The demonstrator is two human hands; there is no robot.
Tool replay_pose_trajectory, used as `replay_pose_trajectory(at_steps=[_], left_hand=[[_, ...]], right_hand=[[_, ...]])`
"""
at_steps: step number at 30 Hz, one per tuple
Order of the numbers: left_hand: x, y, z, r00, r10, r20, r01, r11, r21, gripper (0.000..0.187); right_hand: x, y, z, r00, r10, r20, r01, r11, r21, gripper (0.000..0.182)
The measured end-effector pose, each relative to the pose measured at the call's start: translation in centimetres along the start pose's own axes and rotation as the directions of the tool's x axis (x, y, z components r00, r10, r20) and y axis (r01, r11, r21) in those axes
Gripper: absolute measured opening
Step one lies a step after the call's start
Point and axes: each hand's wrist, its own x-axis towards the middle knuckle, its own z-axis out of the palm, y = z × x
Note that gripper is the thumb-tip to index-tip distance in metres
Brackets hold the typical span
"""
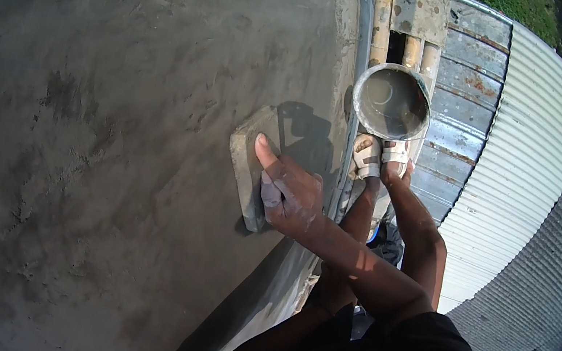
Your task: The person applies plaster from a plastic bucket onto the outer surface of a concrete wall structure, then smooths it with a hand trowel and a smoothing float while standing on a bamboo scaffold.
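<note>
My right hand (292,196) is closed on a pale, mortar-stained plastering float (246,166), one finger stretched along its back. The float's face lies against wet grey plaster (116,149), and its handle is hidden by the hand. Grey mortar coats some of my fingers. My left forearm (277,340) runs up from the bottom, with a dark band near the wrist. The left hand (333,287) lies in shadow, largely behind my right forearm, so its fingers cannot be made out.
A round bucket (427,110) with grey watery contents stands just beyond my sandalled feet (366,156). Bamboo poles (382,15) and a board (421,7) lie farther along the narrow footing. Corrugated metal roofing (519,154) spreads out on the right, below grass (524,12).
</note>
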Motion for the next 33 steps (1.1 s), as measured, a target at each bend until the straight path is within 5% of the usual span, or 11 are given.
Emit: replay_pose_trajectory(at_steps=[4,6,8,9,11,15,19,22,24,26,33], left_hand=[[0.8,1.8,-1.3,0.996,-0.056,0.065,0.025,0.913,0.408,0.058],[0.8,2.2,-1.6,0.991,-0.106,0.086,0.058,0.898,0.437,0.059],[0.8,2.1,-3.2,0.998,0.047,0.044,-0.04,0.988,-0.147,0.07],[2.1,1.6,-3.4,0.96,0.281,0.025,-0.257,0.833,0.49,0.07],[1.2,0.5,-2.1,0.979,0.204,-0.017,-0.186,0.923,0.336,0.069],[0.3,2.2,-0.9,0.992,-0.093,0.086,0.069,0.966,0.25,0.062],[1.0,2.3,-3.2,0.991,0.123,0.054,-0.134,0.924,0.357,0.054],[1.8,2.4,-3.6,0.938,0.33,0.109,-0.302,0.618,0.725,0.05],[2.2,1.8,-2.6,0.983,0.18,-0.038,-0.178,0.982,0.065,0.049],[-0.5,2.3,-0.6,0.997,-0.071,0.032,0.063,0.979,0.196,0.043],[1.2,0.6,-2.0,0.967,0.248,0.062,-0.251,0.967,0.033,0.07]], right_hand=[[8.9,6.9,-0.5,0.874,0.447,-0.188,-0.385,0.875,0.293,0.051],[11.6,-0.1,-1.1,0.966,0.142,-0.216,-0.099,0.976,0.195,0.052],[7.0,-7.8,-2.2,0.989,-0.139,0.047,0.136,0.99,0.045,0.044],[4.9,-8.2,-1.6,0.989,-0.143,0.043,0.14,0.989,0.051,0.044],[0.1,-6.2,0.8,0.942,-0.316,-0.116,0.327,0.941,0.089,0.043],[9.3,1.7,-1.5,0.858,0.51,-0.065,-0.442,0.797,0.412,0.042],[8.9,-10.0,-1.3,0.968,-0.229,-0.098,0.239,0.966,0.096,0.063],[1.4,-9.7,0.7,0.943,-0.25,-0.221,0.287,0.945,0.157,0.064],[0.7,-1.5,1.6,0.975,0.065,-0.211,-0.044,0.994,0.104,0.057],[5.4,5.6,-0.2,0.843,0.518,-0.145,-0.499,0.854,0.149,0.048],[-0.7,-3.1,0.7,0.991,-0.055,-0.12,0.069,0.991,0.118,0.045]])
